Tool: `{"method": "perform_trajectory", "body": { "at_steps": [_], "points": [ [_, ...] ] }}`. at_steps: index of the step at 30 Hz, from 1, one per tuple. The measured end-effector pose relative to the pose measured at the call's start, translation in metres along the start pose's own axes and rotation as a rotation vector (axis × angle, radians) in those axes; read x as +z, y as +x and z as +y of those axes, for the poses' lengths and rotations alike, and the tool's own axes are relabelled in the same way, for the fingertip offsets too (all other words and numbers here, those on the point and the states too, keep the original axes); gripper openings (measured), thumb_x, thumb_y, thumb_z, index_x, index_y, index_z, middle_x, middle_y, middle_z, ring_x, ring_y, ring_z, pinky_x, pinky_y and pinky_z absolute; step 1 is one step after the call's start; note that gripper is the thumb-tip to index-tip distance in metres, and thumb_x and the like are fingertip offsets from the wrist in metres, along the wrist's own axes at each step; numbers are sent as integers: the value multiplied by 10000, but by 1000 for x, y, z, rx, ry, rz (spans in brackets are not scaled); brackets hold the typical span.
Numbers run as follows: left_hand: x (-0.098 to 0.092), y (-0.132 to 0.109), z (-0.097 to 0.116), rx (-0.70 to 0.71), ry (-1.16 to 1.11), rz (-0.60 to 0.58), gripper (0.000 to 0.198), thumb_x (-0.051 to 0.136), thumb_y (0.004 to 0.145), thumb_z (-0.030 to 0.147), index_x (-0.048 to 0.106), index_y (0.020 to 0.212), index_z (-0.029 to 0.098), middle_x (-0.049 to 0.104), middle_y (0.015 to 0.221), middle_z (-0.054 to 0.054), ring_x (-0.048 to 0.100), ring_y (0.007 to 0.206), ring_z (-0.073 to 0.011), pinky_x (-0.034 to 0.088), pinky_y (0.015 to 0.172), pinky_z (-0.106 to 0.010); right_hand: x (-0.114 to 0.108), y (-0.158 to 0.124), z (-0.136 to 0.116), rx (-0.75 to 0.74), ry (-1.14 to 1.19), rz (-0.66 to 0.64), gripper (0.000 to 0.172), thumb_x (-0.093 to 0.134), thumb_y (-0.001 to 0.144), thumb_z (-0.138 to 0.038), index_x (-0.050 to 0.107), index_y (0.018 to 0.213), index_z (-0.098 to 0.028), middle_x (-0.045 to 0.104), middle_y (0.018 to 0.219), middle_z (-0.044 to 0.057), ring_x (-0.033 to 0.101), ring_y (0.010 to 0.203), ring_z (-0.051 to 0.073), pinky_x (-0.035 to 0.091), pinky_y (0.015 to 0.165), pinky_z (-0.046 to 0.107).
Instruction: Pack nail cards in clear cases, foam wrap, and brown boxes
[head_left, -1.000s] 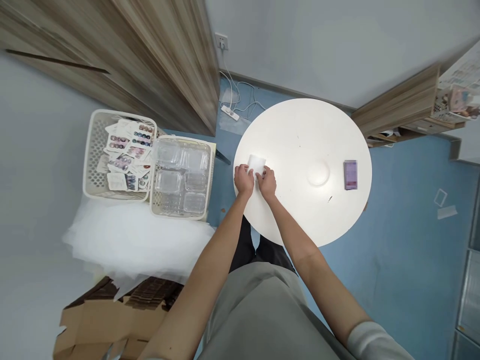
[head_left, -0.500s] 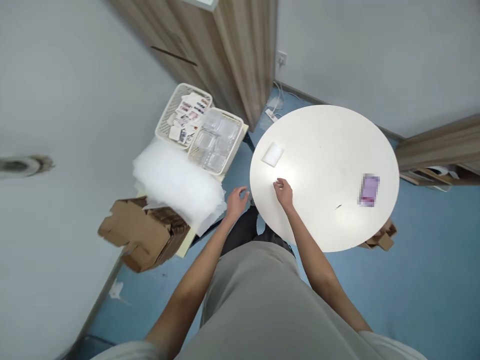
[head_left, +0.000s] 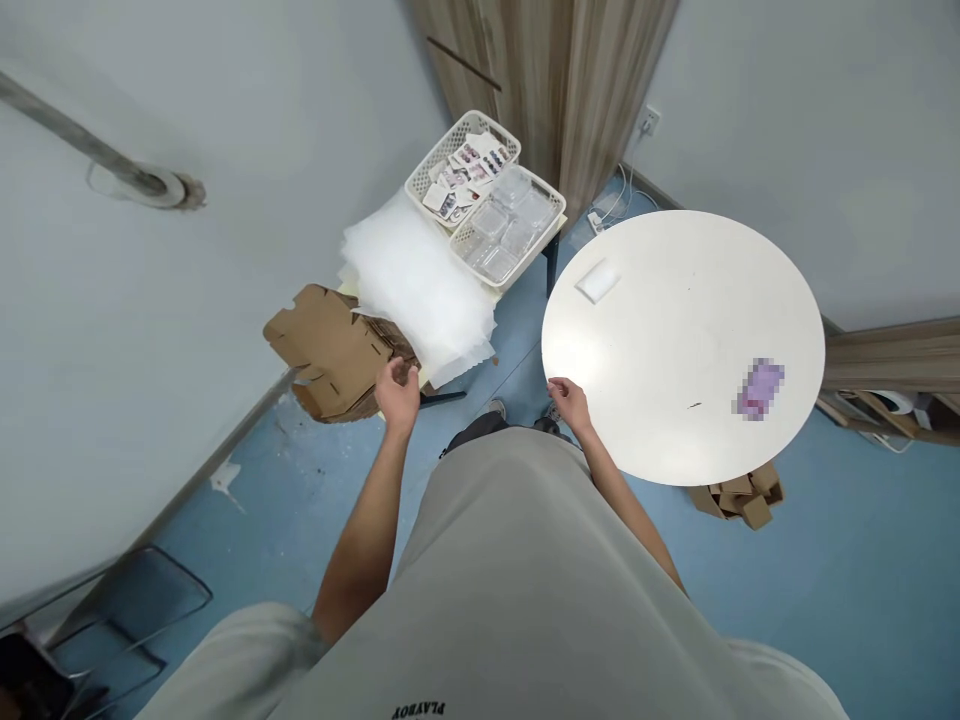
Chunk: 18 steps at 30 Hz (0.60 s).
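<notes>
My left hand (head_left: 398,394) reaches down to a stack of flat brown cardboard boxes (head_left: 330,350) beside the side table, its fingers curled at the stack's edge; whether it grips one is unclear. My right hand (head_left: 570,402) rests at the near rim of the round white table (head_left: 675,300), fingers loosely curled with nothing in them. A small white packet (head_left: 598,281) lies alone on the table's far left part. A purple blurred item (head_left: 759,388) lies on its right side.
A pile of white foam sheets (head_left: 420,285) covers the side table. Behind it stand a basket of printed cards (head_left: 461,170) and a basket of clear plastic cases (head_left: 506,225). More cardboard (head_left: 739,497) lies on the blue floor under the round table. A power strip (head_left: 598,218) lies by the wall.
Both hands let go of the white packet, which stays on the table. My view swung left, and my left hand moved off the table down to the cardboard stack.
</notes>
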<state>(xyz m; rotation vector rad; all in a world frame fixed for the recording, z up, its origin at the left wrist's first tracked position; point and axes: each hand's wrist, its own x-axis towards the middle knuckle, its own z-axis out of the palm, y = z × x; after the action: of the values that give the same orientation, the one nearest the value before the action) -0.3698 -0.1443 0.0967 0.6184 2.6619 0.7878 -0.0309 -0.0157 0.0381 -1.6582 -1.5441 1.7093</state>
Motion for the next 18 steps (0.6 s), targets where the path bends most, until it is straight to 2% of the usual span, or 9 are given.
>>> {"method": "perform_trajectory", "body": {
  "at_steps": [2,5,9,14,18],
  "points": [
    [-17,24,-22,-15,95,14,530,646,945,394,651,1411,142,697,1499,-227,640,1443,-364,492,1267,-540,10,-3,-8,-27,-21,5,395,620,920,-533,768,1097,-212,831,987,90,778,956,275,613,960,435],
    [-35,52,-56,20,165,-80,608,738,853,379,657,1392,111,681,1500,-262,590,1480,-432,446,1294,-598,31,-8,-23,-66,-21,12,424,636,923,-565,768,1107,-207,824,978,90,773,951,275,608,954,431],
    [-50,71,-93,105,136,-199,549,773,833,402,708,1316,149,723,1418,-235,623,1424,-450,462,1271,-617,68,-20,-47,-97,5,12,468,664,919,-623,764,1118,-211,828,1058,104,780,974,272,607,952,422],
    [-60,81,-117,190,90,-263,442,706,916,458,763,1238,161,755,1347,-209,668,1338,-423,496,1227,-581,109,-47,-64,-132,39,15,439,689,942,-598,771,1145,-217,830,1089,102,794,986,275,612,965,429],
    [-63,90,-125,291,119,-308,393,591,984,414,789,1225,175,763,1297,-200,682,1280,-428,516,1186,-591,125,-72,-65,-112,12,17,401,693,952,-575,774,1125,-223,831,1072,92,798,979,276,612,954,428]
  ]
}}
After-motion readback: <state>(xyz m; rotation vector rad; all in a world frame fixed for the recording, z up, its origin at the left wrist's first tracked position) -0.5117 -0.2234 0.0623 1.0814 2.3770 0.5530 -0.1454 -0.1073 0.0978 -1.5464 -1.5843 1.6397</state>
